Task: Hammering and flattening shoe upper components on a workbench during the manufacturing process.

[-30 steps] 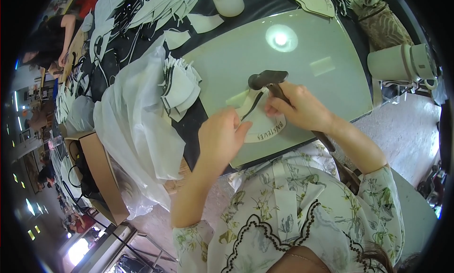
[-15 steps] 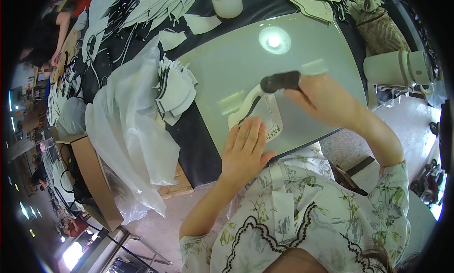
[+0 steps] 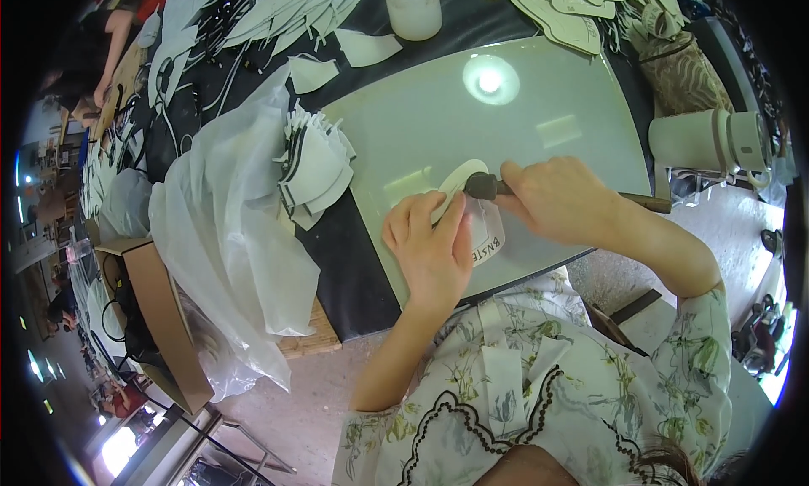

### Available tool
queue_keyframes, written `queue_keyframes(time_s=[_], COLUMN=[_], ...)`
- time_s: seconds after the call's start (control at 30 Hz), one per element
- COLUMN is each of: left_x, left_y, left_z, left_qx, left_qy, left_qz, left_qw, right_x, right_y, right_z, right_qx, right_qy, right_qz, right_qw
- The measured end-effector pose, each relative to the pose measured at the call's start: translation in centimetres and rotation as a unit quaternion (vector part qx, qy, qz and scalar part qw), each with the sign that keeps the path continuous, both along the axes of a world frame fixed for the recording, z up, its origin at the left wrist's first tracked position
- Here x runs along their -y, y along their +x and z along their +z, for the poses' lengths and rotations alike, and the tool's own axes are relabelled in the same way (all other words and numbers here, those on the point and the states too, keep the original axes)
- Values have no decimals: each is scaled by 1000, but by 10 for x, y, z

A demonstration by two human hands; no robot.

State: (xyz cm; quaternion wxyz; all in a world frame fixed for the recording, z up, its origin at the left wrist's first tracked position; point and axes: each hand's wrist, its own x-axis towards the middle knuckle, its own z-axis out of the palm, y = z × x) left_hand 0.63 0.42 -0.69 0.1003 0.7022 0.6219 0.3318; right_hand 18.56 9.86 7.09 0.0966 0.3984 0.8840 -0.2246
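My right hand (image 3: 560, 195) is closed round the wooden handle of a hammer (image 3: 484, 186), whose dark head is down at a flat white curved piece (image 3: 466, 169) on a glossy pale board (image 3: 556, 90). The handle sticks out past my wrist on the right. My left hand (image 3: 431, 246) is closed on the piece's left edge, with bent fingers and the thumb close to the index finger, beside the hammer head. The piece's lower part, bearing dark lettering, shows between my hands; my left fingers hide some of its edge.
Left of the board are a stack of white cut pieces (image 3: 318, 170) and a crumpled plastic bag (image 3: 223, 208). A cardboard box (image 3: 173, 326) stands lower left. A jar (image 3: 413, 10) and marked templates (image 3: 560, 18) lie beyond the board; a pale flask (image 3: 699, 141) is at right.
The hammer has come down and toward me, its head now lower at the white piece. My left hand's fingers went from stretched flat to bent around the piece's edge.
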Motion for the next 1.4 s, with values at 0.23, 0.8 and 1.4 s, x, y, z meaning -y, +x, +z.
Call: queue_keyframes(time_s=[0.23,0.8,1.4], left_x=[-4,8,10], left_y=[-1,4,9], left_z=[-5,-5,0], left_qx=[-154,-45,-138], left_qy=[77,60,47], left_qz=[-47,-16,-25], left_qw=[984,997,989], right_x=[-14,-7,1], right_y=[5,-2,-6], right_z=[3,-3,0], right_qx=[-47,-23,-17], right_qy=[11,20,-14], right_qz=[0,28,-7], right_qw=[999,999,1000])
